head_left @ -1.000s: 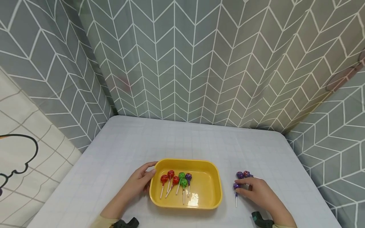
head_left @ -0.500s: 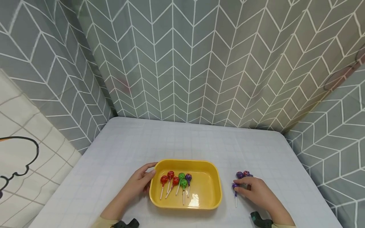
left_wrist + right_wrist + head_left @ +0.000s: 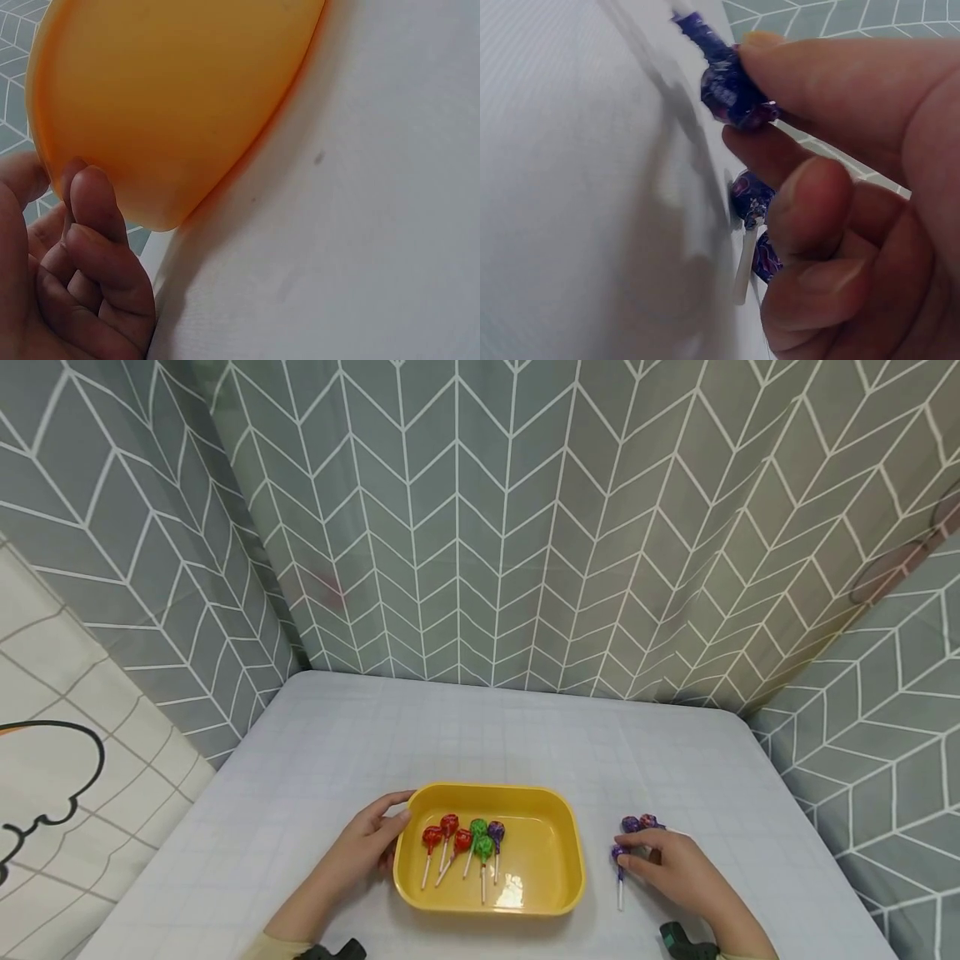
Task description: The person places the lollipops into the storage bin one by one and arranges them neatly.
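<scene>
My left hand (image 3: 367, 842) holds the left edge of a yellow tray (image 3: 545, 852), with the thumb at the rim; the left wrist view has the curled fingers against the tray's outer wall (image 3: 172, 90). Several wrapped lollipops lie in the tray's left half: red ones (image 3: 431, 836), green ones (image 3: 484, 846) and a purple one (image 3: 496, 831). To the right of the tray, my right hand (image 3: 671, 864) pinches a purple lollipop (image 3: 731, 94) by its wrapped head between thumb and forefinger, its stick pointing toward me in the head view.
Two more dark purple lollipops, one of them (image 3: 631, 823) on the left, lie on the white table (image 3: 487, 727) just beyond my right hand. Their sticks are partly hidden by it. Grey patterned curtains (image 3: 480, 527) stand behind and beside the table.
The pinched lollipop has shifted very slightly left with my right fingertips. My left hand and the tray keep their place.
</scene>
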`<state>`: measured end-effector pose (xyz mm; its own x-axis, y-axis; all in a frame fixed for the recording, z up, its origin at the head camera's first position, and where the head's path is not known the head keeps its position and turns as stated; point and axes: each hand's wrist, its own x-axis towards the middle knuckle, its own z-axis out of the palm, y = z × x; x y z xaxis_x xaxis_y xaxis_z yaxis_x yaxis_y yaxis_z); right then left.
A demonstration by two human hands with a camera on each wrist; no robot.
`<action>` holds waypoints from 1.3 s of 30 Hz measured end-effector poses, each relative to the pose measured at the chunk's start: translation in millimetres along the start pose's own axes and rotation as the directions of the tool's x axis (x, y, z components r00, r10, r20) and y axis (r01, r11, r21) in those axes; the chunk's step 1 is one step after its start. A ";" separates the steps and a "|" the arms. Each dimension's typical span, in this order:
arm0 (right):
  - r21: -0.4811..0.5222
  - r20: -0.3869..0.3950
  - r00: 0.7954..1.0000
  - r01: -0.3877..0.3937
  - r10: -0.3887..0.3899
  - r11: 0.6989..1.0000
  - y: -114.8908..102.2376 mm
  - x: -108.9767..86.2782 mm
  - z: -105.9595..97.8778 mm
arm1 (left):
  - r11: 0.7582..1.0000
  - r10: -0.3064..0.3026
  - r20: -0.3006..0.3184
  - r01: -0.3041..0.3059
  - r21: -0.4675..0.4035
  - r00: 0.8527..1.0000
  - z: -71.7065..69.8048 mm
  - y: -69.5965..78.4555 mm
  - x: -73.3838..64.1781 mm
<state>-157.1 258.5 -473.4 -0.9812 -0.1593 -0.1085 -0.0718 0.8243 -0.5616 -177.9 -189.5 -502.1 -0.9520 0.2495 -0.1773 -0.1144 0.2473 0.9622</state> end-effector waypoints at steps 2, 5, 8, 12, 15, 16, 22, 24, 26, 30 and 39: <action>0.024 -0.019 1.000 -0.012 0.012 1.000 -0.3 -0.5 -0.5 | 1.000 -0.002 -0.002 0.002 -0.001 1.000 -0.3 -0.2 0.2; 0.057 -0.048 0.998 -0.045 0.048 0.997 -0.3 -0.4 -1.3 | 1.000 -0.007 -0.007 0.007 -0.003 1.000 -0.6 -0.6 0.7; 0.084 -0.067 0.995 -0.071 0.077 0.994 0.0 -0.8 -2.4 | 1.000 -0.007 -0.009 0.007 -0.002 1.000 -0.6 -1.1 1.0; 0.100 -0.078 0.992 -0.088 0.096 0.991 -0.9 -0.9 -5.4 | 1.000 -0.014 -0.006 0.014 -0.005 1.000 -0.4 -2.2 0.7; 0.102 -0.085 0.992 -0.084 0.093 0.991 -3.5 -0.7 -8.4 | 1.000 -0.020 -0.006 0.020 -0.002 1.000 -0.6 -2.6 1.2; 0.103 -0.086 0.992 -0.079 0.088 0.992 -4.1 -0.5 -9.3 | 1.000 -0.022 -0.006 0.022 -0.001 1.000 -0.8 -2.2 1.2; 0.109 -0.091 0.996 -0.010 0.020 0.994 -6.6 -1.0 -14.6 | 1.000 -0.013 -0.007 0.013 -0.001 1.000 -0.6 0.1 -0.3; 0.107 -0.090 0.996 0.012 -0.002 0.994 -8.4 -1.5 -16.8 | 1.000 -0.011 -0.005 0.011 -0.002 1.000 -0.3 -0.4 -0.4; 0.103 -0.085 0.996 0.016 -0.007 0.995 -10.1 -1.8 -18.8 | 1.000 -0.009 0.004 0.009 0.002 1.000 -0.3 -0.5 0.0; 0.082 -0.077 0.997 0.013 -0.007 0.997 -13.7 -1.9 -23.1 | 1.000 -0.002 0.008 0.002 0.015 1.000 -0.4 0.3 0.3; 0.076 -0.089 0.995 0.042 -0.035 0.996 -22.8 2.6 -30.7 | 1.000 -0.018 0.010 0.017 0.019 1.000 -1.6 -3.3 1.2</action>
<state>-163.5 256.1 -435.7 -0.9902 -0.1389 -0.0155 -0.0987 0.7735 -0.6261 -179.1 -191.5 -505.2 -0.9471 0.2541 -0.1960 -0.1253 0.2696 0.9548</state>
